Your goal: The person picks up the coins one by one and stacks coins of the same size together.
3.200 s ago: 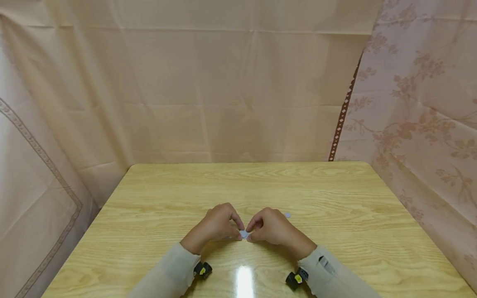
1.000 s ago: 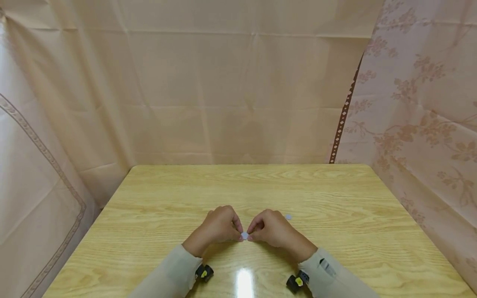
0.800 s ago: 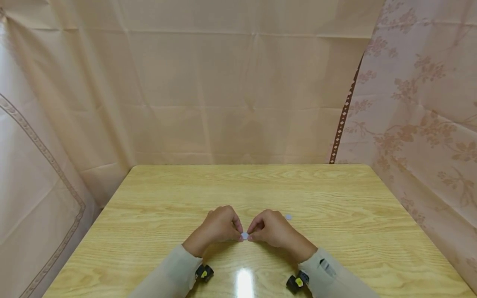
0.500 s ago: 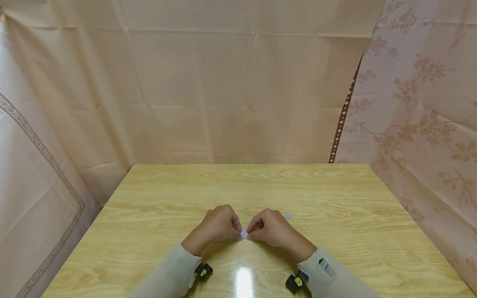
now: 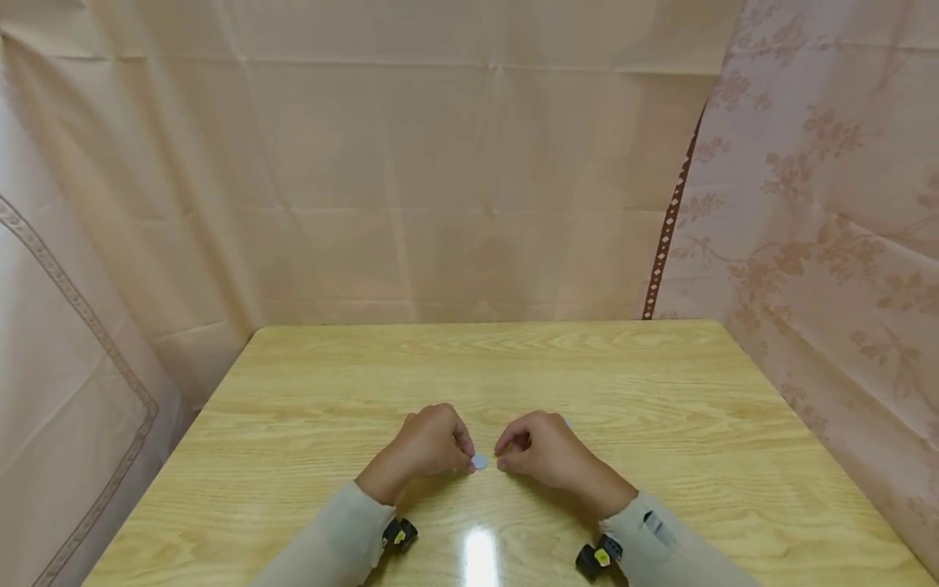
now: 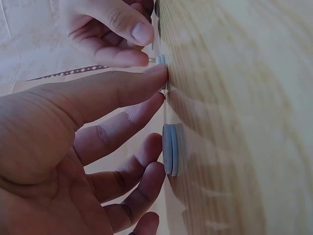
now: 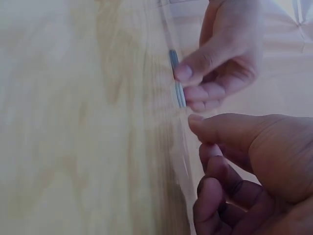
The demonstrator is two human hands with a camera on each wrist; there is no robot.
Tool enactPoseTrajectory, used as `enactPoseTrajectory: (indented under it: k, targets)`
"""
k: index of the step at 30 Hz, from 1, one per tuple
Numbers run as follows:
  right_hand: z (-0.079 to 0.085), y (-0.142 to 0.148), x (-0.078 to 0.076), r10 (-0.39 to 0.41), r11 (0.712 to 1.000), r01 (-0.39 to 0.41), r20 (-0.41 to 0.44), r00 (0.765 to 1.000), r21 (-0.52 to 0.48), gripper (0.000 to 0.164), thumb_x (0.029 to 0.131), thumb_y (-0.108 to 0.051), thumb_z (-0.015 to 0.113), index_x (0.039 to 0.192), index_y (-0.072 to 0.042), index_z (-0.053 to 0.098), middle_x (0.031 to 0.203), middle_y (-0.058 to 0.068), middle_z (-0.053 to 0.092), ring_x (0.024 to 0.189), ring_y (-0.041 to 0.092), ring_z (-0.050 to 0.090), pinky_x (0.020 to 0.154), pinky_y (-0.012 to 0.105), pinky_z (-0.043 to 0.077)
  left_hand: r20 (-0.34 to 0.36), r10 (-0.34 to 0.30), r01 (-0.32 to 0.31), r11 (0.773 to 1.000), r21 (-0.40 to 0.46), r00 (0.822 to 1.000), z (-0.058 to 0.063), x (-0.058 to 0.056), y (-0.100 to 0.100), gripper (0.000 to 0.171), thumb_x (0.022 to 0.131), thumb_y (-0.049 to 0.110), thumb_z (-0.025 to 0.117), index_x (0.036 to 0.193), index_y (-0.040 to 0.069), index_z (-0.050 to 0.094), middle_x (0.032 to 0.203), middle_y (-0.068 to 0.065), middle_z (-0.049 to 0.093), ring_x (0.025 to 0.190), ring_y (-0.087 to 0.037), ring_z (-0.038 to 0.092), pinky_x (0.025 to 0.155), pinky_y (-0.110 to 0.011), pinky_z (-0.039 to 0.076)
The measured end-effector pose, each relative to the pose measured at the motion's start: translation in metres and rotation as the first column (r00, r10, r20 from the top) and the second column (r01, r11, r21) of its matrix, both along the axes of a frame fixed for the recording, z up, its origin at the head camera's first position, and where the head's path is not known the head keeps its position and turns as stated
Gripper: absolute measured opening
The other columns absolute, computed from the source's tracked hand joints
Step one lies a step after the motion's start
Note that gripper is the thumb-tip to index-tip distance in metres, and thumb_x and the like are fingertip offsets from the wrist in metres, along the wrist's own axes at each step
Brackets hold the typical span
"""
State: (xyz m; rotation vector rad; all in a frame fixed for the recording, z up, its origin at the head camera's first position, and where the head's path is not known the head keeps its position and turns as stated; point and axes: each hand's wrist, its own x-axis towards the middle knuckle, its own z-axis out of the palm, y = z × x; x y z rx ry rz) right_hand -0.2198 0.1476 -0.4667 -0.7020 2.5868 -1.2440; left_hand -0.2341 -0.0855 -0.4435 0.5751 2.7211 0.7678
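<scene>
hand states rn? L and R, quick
Left hand: closed, pinching a small grey disc at its edge.
Right hand: open, loosely curled, holding nothing, just clear of that disc.

Head view: forward and down across the tabletop [image 5: 469,371]. Both wrist views: close, low, rolled sideways, sharing left hand [image 5: 434,441] and right hand [image 5: 541,447].

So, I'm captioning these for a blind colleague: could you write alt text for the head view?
A person's left hand holds a pale bluish round disc at a light wood-grain table; the right hand is nearby, apart from it. Another pale piece peeks from behind that hand; beige fabric hangs beyond.
</scene>
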Motion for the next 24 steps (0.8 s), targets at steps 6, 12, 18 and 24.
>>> enactPoseTrajectory:
  k: [6,12,18,24]
  targets:
    - [-0.001,0.015,-0.003,-0.135,0.991,0.135,-0.037,0.99,0.011,0.005,0.088,-0.018,0.082,0.093,-0.02,0.08,0.076,-0.009,0.068,0.067,0.011,0.06,0.058,0.026,0.051,0.003,0.01,-0.01,1.0,-0.009,1.0,0.0,0.001,-0.001,0.022,0.072,0.028,0.095,0.066,0.031,0.074,0.076,0.021,0.069,0.086,-0.011,0.062,0.105,-0.065,0.035]
    - [0.005,0.029,-0.007,-0.241,0.971,0.241,-0.013,0.971,0.008,0.011,0.089,-0.022,0.083,0.099,-0.02,0.08,0.078,-0.006,0.066,0.07,0.015,0.059,0.055,0.028,0.05,0.006,0.009,-0.009,1.0,0.016,1.0,-0.001,0.002,-0.001,0.022,0.072,0.026,0.095,0.067,0.03,0.074,0.076,0.02,0.069,0.088,-0.013,0.063,0.109,-0.068,0.032]
    - [0.008,0.045,-0.017,-0.308,0.952,0.308,-0.037,0.951,-0.004,0.015,0.089,-0.024,0.082,0.102,-0.017,0.08,0.084,-0.004,0.067,0.076,0.017,0.06,0.061,0.029,0.05,-0.001,0.007,-0.007,1.0,0.023,1.0,0.0,0.002,-0.002,0.022,0.072,0.025,0.095,0.067,0.03,0.074,0.076,0.02,0.069,0.088,-0.014,0.064,0.111,-0.07,0.029]
    - [0.008,0.061,-0.025,-0.327,0.945,0.327,-0.006,0.945,-0.026,0.017,0.094,-0.026,0.077,0.107,-0.015,0.08,0.094,-0.003,0.073,0.081,0.017,0.062,0.066,0.028,0.052,-0.005,0.008,-0.008,1.0,0.024,1.0,0.0,0.001,-0.003,0.023,0.072,0.026,0.095,0.066,0.03,0.074,0.076,0.02,0.069,0.087,-0.013,0.064,0.112,-0.07,0.029]
